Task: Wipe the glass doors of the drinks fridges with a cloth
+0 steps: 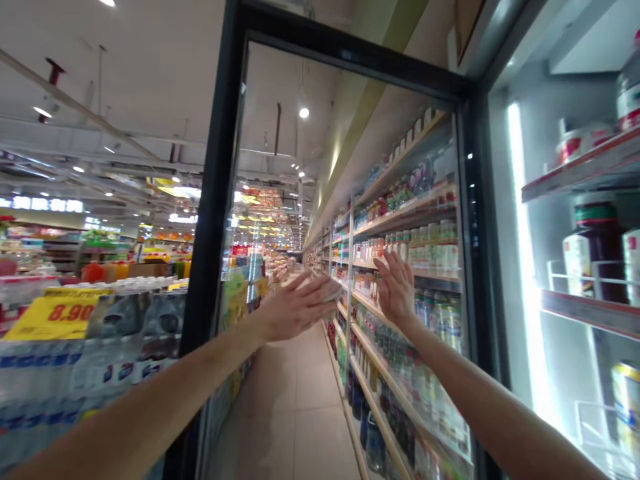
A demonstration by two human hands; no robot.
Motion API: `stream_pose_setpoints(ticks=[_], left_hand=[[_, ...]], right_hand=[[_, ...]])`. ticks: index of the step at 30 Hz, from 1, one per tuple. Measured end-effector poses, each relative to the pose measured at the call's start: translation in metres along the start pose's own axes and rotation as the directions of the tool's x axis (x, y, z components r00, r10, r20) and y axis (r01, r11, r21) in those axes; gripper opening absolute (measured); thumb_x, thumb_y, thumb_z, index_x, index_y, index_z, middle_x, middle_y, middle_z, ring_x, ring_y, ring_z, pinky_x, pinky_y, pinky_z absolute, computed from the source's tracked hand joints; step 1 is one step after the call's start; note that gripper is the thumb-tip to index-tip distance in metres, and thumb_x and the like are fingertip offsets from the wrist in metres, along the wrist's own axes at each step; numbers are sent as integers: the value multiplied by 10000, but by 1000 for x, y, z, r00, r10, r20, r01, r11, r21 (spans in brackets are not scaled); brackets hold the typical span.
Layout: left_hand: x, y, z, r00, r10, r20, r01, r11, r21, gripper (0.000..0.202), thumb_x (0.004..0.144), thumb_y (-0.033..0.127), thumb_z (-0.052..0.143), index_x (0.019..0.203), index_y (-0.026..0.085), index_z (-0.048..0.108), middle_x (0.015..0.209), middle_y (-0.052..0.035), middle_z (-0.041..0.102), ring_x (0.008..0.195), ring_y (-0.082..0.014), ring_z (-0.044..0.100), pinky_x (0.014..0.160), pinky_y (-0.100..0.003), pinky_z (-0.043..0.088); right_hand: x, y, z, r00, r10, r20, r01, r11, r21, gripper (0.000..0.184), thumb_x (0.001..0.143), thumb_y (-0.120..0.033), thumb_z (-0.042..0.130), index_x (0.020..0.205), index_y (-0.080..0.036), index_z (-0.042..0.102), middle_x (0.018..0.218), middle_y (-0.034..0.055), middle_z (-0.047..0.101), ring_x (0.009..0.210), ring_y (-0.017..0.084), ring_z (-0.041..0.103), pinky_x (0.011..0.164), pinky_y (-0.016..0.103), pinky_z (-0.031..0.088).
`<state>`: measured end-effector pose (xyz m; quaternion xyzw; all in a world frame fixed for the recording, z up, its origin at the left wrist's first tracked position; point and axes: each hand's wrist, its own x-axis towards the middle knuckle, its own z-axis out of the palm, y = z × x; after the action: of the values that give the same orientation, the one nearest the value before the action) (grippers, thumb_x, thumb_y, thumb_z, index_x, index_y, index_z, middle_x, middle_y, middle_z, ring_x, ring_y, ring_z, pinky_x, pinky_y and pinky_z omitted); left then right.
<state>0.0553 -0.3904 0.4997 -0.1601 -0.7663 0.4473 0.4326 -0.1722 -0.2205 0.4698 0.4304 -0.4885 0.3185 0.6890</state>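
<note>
A glass cooler door with a black frame stands open in front of me. My left hand reaches in from the left before the pane, its fingers stretched out to the right. By its fingertips is a pale blurred patch; whether it is a reflection or a thing in the hand, I cannot tell. My right hand is raised before the pane, fingers up and apart, with nothing visible in it. Whether either hand touches the glass does not show clearly.
On the right, lit cooler shelves hold bottles, including a dark bottle. Packs of bottled water stand at left under a yellow price sign. Through or in the pane appear a tiled aisle floor and long drink shelves.
</note>
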Motion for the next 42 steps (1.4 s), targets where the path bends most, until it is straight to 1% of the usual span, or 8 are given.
stream_pose_setpoints(ticks=[5, 11, 17, 21, 24, 29, 35, 42], left_hand=[[-13, -26, -12, 787, -566, -246, 598, 797, 80, 399, 902, 282, 393, 1298, 246, 432, 1455, -70, 326, 1375, -239, 205, 1097, -482, 210], [-43, 16, -4, 996, -74, -43, 76, 996, 50, 391, 882, 303, 441, 1272, 286, 462, 1429, 14, 379, 1372, -189, 217, 1138, -376, 151], [-62, 16, -7, 785, -579, -222, 607, 789, 89, 422, 877, 255, 439, 1298, 232, 436, 1464, -91, 303, 1382, -241, 183, 1109, -464, 197], [-94, 49, -1, 994, -99, -53, 102, 993, 55, 384, 862, 340, 480, 1243, 290, 496, 1451, -2, 340, 1379, -194, 196, 1143, -400, 133], [-99, 54, -1, 989, 141, 32, -142, 989, 36, 375, 867, 385, 471, 1237, 329, 493, 1442, 50, 353, 1366, -145, 225, 1156, -370, 59], [-78, 32, -6, 887, -442, -133, 456, 884, 104, 398, 880, 316, 456, 1271, 248, 478, 1426, -56, 381, 1380, -208, 194, 1137, -433, 115], [-74, 37, -2, 989, 148, 19, -148, 989, 24, 384, 874, 342, 454, 1256, 303, 476, 1429, 28, 377, 1375, -156, 200, 1154, -378, 77], [-40, 10, -5, 887, -428, -173, 449, 888, 104, 394, 889, 285, 427, 1278, 231, 457, 1445, -83, 342, 1388, -230, 158, 1121, -452, 153]], right_hand=[[-1, 1, 1, 1000, -5, -5, 5, 1000, -5, 423, 890, -217, 340, 1294, -242, 461, 1384, 78, 450, 1328, 217, 338, 1064, 442, 267], [-1, 1, 1, 1000, -4, 2, 4, 1000, -10, 425, 892, -222, 337, 1300, -255, 454, 1378, 69, 457, 1336, 208, 324, 1075, 439, 251], [-2, 1, 2, 1000, -2, -18, 2, 1000, -4, 421, 891, -206, 341, 1289, -244, 472, 1382, 73, 453, 1325, 209, 343, 1076, 429, 248], [-1, 1, 2, 1000, -13, -26, 13, 1000, -1, 410, 886, -212, 353, 1271, -231, 490, 1379, 79, 456, 1322, 216, 348, 1069, 425, 259], [-1, 1, 1, 999, -21, -35, 21, 1000, -6, 403, 889, -212, 346, 1264, -229, 494, 1366, 85, 472, 1315, 214, 362, 1059, 424, 273], [-1, 0, 1, 1000, -7, -29, 7, 1000, -1, 411, 893, -237, 346, 1283, -247, 475, 1377, 78, 460, 1312, 219, 365, 1062, 438, 266], [-1, 1, 1, 1000, -11, -22, 11, 1000, 13, 416, 888, -228, 355, 1285, -250, 477, 1386, 72, 450, 1311, 221, 366, 1058, 437, 270], [0, 0, -1, 999, -11, -33, 12, 1000, 18, 403, 894, -226, 356, 1277, -237, 482, 1374, 81, 463, 1318, 218, 355, 1064, 435, 265]])
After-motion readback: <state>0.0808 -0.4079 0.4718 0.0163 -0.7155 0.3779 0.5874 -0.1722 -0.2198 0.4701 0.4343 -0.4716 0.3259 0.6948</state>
